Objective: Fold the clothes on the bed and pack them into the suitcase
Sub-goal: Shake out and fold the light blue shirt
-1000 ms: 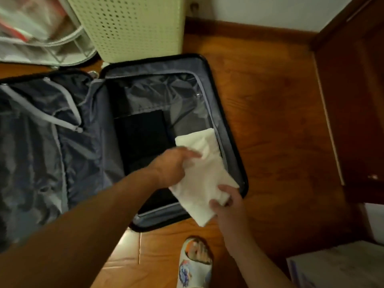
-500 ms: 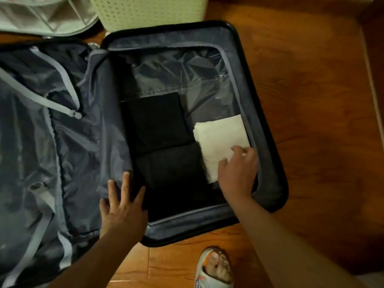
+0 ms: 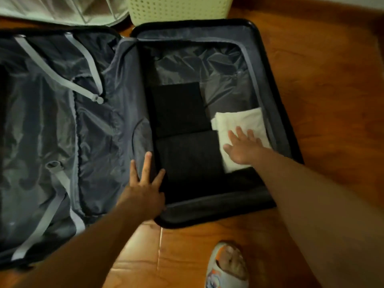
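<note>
An open dark suitcase lies flat on the wooden floor. In its right half are two folded black garments, one farther and one nearer, side by side with a folded white garment at the right wall. My right hand lies flat on the white garment with fingers spread. My left hand rests with straight fingers on the lining at the hinge, next to the nearer black garment. The left half holds only grey lining and straps.
A cream perforated basket stands just behind the suitcase, and a pale wire-framed item lies at the back left. My slippered foot stands on the wooden floor in front of the case.
The white garment went from held above the case to lying inside it. My right hand flattened onto it, fingers now spread. My left hand came down onto the hinge lining.
</note>
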`<state>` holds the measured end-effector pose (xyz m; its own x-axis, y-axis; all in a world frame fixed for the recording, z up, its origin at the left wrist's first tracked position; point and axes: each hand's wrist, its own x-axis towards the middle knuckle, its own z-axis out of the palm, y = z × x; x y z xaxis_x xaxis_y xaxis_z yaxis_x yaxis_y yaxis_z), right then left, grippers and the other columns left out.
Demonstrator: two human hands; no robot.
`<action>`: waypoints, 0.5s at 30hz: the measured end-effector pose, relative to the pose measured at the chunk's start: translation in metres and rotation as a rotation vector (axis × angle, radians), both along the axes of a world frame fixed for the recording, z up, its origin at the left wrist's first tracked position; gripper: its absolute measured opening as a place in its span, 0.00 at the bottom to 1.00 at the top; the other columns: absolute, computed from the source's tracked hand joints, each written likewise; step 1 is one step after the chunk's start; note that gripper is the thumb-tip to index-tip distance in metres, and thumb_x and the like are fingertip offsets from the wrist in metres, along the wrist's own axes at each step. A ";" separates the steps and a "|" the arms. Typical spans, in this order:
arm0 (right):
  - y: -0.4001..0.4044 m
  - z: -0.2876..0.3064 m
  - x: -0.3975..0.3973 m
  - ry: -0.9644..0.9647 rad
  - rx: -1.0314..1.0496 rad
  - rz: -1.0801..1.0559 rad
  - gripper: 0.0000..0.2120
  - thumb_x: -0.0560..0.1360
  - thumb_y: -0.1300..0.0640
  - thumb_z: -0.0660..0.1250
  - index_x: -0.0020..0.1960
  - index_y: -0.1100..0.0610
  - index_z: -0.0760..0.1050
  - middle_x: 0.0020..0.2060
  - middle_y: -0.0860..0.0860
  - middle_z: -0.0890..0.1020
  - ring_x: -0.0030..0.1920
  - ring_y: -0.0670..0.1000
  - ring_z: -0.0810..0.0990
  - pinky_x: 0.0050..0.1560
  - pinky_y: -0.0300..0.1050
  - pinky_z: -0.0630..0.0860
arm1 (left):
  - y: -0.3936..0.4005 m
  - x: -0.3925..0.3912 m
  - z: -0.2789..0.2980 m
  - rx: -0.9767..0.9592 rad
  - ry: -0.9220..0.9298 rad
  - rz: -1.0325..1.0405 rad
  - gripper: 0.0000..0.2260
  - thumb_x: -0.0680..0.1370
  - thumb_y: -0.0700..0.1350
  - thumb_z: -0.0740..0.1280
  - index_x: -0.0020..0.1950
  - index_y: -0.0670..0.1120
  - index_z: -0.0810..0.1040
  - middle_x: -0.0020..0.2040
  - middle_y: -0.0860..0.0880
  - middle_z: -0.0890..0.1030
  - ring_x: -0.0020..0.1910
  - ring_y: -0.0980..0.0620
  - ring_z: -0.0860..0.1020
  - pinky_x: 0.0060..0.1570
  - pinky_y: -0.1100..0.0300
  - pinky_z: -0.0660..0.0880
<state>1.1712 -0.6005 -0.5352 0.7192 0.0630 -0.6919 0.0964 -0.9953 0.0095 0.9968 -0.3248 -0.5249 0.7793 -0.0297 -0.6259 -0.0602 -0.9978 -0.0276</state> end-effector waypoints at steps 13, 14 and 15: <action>0.228 0.373 -0.259 0.205 0.318 0.267 0.23 0.84 0.49 0.56 0.78 0.50 0.62 0.75 0.54 0.67 0.74 0.57 0.67 0.73 0.49 0.64 | 0.102 -0.261 0.349 -0.430 0.111 1.109 0.21 0.82 0.50 0.61 0.75 0.53 0.70 0.68 0.50 0.79 0.65 0.50 0.78 0.63 0.59 0.73; 0.254 0.407 -0.283 0.225 0.343 0.301 0.22 0.84 0.49 0.55 0.78 0.49 0.63 0.75 0.53 0.68 0.74 0.56 0.67 0.73 0.49 0.64 | 0.122 -0.293 0.385 -0.437 0.086 1.214 0.19 0.81 0.49 0.62 0.72 0.53 0.73 0.64 0.49 0.82 0.61 0.50 0.80 0.59 0.60 0.74; 0.277 0.440 -0.306 0.243 0.371 0.330 0.21 0.85 0.49 0.55 0.77 0.49 0.64 0.75 0.52 0.68 0.74 0.56 0.67 0.72 0.49 0.65 | 0.141 -0.325 0.419 -0.441 0.046 1.299 0.17 0.81 0.48 0.62 0.70 0.53 0.75 0.60 0.49 0.83 0.57 0.50 0.81 0.56 0.60 0.75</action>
